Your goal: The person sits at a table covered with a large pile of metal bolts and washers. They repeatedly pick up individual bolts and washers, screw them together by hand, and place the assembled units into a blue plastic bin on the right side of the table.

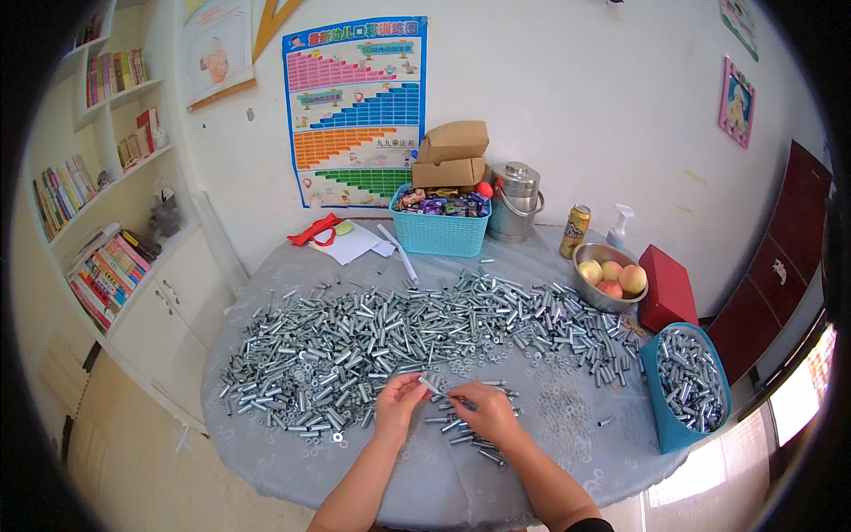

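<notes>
Between the thumb and fingers of my left hand [399, 406] is a slim silver metal sleeve [429, 385], tilted down toward the right. My right hand [486, 411] is closed in a pinch at the sleeve's lower end. What its fingertips hold is too small to make out. Under and beside the right hand lie several silver bolts [489, 456], roughly side by side on the grey tablecloth [390, 492]. Just beyond both hands spreads a wide heap of loose metal sleeves [390, 328]. Flat washers [567, 412] are scattered to the right of my right hand.
A blue bin [651, 390] full of metal pieces stands at the table's right edge. Behind it are a red box [667, 288] and a steel fruit bowl [587, 288]. Along the back sit a can [574, 232], a spray bottle [620, 226], a metal pot [514, 208] and a turquoise basket [439, 235].
</notes>
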The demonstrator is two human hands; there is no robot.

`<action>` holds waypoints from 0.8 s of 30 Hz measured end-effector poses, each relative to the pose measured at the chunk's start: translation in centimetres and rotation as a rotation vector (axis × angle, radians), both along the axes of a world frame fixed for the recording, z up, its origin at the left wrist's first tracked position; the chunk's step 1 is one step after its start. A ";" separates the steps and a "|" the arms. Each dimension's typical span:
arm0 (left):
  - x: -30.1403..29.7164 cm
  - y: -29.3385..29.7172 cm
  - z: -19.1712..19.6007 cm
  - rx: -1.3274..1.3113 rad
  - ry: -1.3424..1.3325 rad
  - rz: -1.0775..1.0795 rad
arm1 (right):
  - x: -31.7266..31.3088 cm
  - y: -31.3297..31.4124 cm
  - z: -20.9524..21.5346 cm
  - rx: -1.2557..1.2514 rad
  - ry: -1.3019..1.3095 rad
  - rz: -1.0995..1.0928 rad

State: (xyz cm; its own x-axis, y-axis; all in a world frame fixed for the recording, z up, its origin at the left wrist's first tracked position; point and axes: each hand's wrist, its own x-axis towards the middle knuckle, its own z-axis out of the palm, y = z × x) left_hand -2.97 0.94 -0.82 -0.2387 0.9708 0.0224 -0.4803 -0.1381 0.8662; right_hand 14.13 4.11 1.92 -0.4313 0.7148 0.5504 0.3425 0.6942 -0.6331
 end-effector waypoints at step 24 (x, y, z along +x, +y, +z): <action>2.7 -1.5 1.6 0.269 0.914 0.144 | -1.1 -0.9 -1.0 -0.885 0.571 0.206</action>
